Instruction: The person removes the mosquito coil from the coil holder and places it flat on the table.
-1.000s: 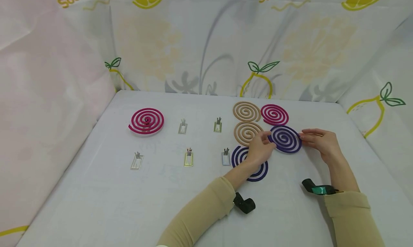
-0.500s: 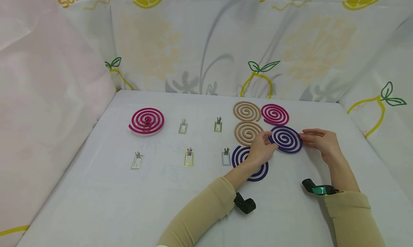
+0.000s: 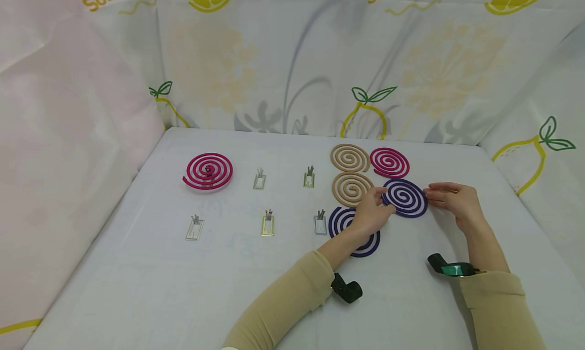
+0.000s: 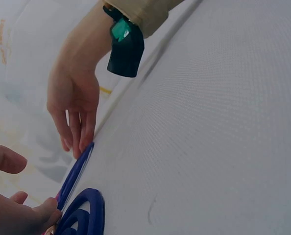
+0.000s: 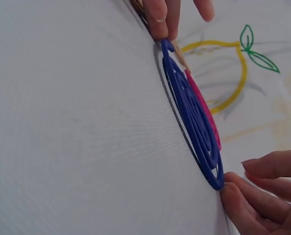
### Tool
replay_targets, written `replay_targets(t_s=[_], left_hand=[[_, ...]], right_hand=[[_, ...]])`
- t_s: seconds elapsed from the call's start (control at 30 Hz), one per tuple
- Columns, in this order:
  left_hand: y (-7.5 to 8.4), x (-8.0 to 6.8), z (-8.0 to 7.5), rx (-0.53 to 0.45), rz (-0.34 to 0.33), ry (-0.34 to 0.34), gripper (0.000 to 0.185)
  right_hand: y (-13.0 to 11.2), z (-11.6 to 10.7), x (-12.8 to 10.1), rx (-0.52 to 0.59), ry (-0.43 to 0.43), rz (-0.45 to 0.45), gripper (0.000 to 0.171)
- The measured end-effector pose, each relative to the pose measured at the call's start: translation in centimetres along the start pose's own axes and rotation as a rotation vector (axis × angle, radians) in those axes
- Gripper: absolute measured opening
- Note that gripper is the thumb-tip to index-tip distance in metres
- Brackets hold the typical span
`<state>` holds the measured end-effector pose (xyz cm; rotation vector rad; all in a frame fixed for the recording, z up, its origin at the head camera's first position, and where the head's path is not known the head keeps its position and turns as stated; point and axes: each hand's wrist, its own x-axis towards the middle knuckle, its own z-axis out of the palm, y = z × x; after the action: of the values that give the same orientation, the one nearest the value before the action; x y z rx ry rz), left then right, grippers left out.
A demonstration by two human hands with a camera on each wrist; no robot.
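A dark blue mosquito coil (image 3: 404, 198) lies at the right of the table, with a hand on either side. My left hand (image 3: 372, 210) touches its left edge, thumb and forefinger spread apart. At its right edge, my right hand (image 3: 457, 202) rests straight fingertips on the rim. In the right wrist view the blue coil (image 5: 192, 112) appears nearly flat on the cloth. A second blue coil (image 3: 338, 224) is partly hidden under my left wrist. Two tan coils (image 3: 349, 158) and a magenta coil (image 3: 389, 162) lie just behind, close together.
Another magenta coil (image 3: 207, 172) sits raised at the far left, apparently on a stand. Several small metal coil stands (image 3: 267, 225) with upright prongs are spread over the left and middle of the white table (image 3: 183, 289). A lemon-print cloth (image 3: 292, 60) hangs behind.
My left thumb has slid slightly right along the front edge of the blue coil, and the left fingers have spread a little. The right hand and the coils have hardly moved.
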<state>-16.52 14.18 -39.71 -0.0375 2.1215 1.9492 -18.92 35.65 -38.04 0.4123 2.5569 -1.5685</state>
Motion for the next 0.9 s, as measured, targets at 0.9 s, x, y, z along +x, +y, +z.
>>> replay_targets(t_s=[0.9], left_hand=[[0.04,-0.29,-0.24,-0.084,-0.024,-0.073,0.046]], right_hand=[[0.10,-0.18,-0.18,0.015,-0.001,-0.001,0.063]])
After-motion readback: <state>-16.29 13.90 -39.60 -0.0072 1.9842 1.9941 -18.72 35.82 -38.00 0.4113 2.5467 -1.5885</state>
